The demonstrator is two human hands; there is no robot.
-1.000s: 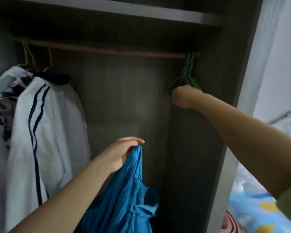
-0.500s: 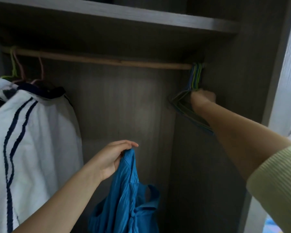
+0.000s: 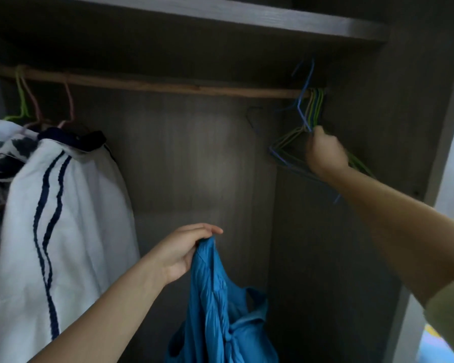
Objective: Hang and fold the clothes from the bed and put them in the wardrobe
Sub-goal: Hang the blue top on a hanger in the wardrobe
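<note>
The left hand (image 3: pixel 180 254) pinches the blue garment (image 3: pixel 215 305) by its top edge between thumb and fingers, letting it hang free in front of the wardrobe's back wall, presumably so a hanger can slip in; the right hand (image 3: pixel 325 153) is curled round a bunch of empty wire hangers (image 3: pixel 286 146) at the right end of the rail (image 3: pixel 168 86), one blue hanger (image 3: pixel 303 100) lifted above it, likely being freed; a white striped jacket (image 3: pixel 63 218) hangs at the left.

At lower centre the left hand (image 3: pixel 180 254) is gripping a blue garment (image 3: pixel 215 305), while at upper right the right hand (image 3: pixel 325 153) is grasping wire hangers (image 3: pixel 286 145) hanging off the wooden rail (image 3: pixel 168 86).
</note>
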